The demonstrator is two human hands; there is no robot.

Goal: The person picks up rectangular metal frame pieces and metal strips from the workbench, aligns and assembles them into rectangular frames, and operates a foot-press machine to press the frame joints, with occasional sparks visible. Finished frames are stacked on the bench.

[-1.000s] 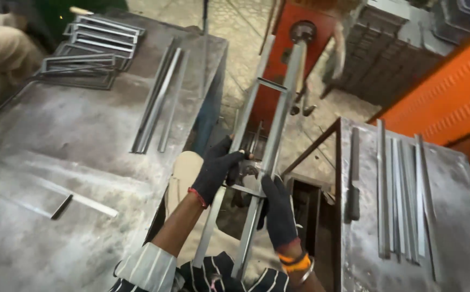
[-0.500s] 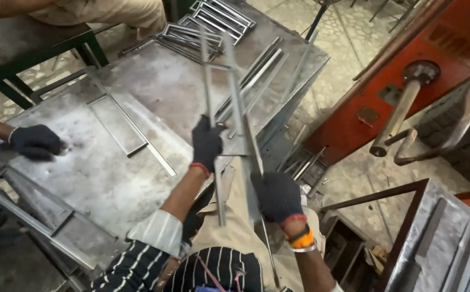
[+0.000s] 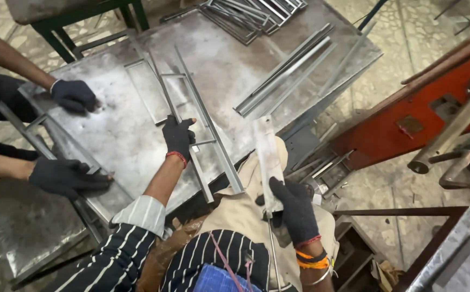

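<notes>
- The ladder-shaped metal frame [image 3: 202, 130] is laid flat on the steel table [image 3: 235, 70], its near end jutting past the table edge.
- The left hand [image 3: 179, 136], in a dark glove, is pressed on the frame's left rail, fingers curled around it.
- A flat metal strip [image 3: 268, 159] is gripped at its lower end by the gloved right hand [image 3: 295, 210], fingers closed; its far end seems to rest on the table edge, though contact is unclear.
- Loose metal bars [image 3: 286, 73] are lain further right on the table.
- A co-worker's gloved hands [image 3: 74, 95] are set at the table's left side, the nearer one on another frame [image 3: 56, 146].
</notes>
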